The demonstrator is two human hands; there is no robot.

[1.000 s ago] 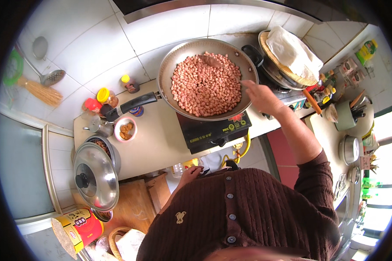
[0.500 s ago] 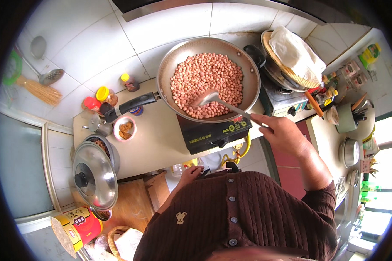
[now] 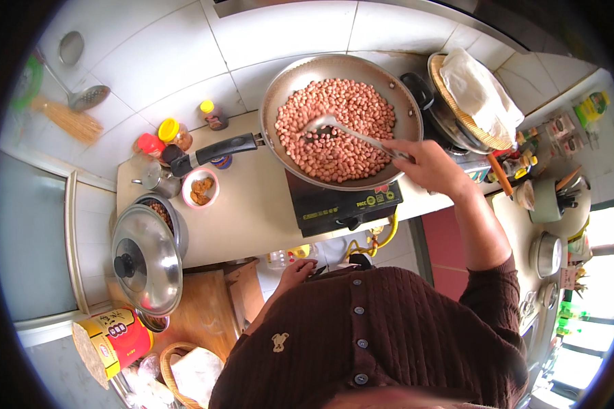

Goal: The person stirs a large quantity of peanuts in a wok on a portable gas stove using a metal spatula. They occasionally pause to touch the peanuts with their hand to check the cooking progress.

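One ladle [image 3: 353, 133] pinched in right grip [image 3: 430, 165]; pan [image 3: 409, 123] wall bare right of peanuts [image 3: 361, 109]; left grip [image 3: 298, 274] unclear

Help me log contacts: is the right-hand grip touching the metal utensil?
Touching. The head view shows the right-hand grip closed around the metal utensil by its handle.
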